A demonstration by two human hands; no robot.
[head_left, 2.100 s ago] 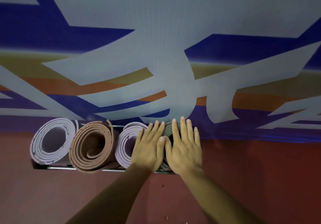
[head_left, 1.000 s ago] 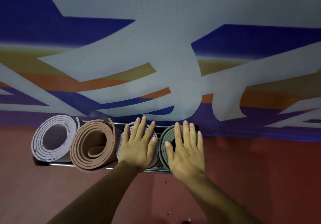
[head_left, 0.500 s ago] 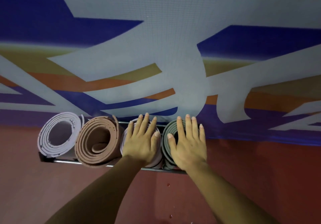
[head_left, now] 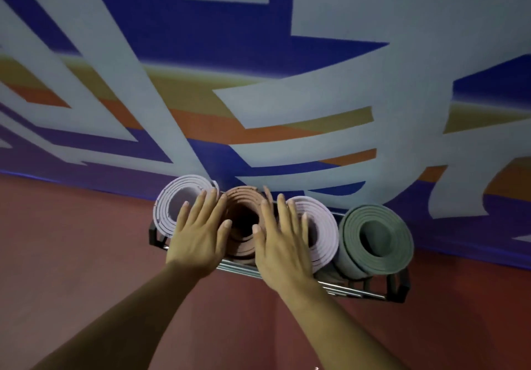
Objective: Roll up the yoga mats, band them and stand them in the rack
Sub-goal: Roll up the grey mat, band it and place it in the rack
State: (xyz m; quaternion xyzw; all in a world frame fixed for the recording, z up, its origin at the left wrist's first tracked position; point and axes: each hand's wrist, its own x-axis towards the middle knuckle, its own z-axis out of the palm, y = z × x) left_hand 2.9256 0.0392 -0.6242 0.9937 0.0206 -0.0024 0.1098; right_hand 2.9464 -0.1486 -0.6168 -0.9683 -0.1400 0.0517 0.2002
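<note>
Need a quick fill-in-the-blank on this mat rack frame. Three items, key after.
1. The rack holds ____ rolled mats.
2. The far-right mat is ____.
3. The left hand and right hand lie flat and open; the mat between them is ____.
Missing words: four; green; brown.

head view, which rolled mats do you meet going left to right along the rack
left lilac mat -> brown mat -> second lilac mat -> green mat
</note>
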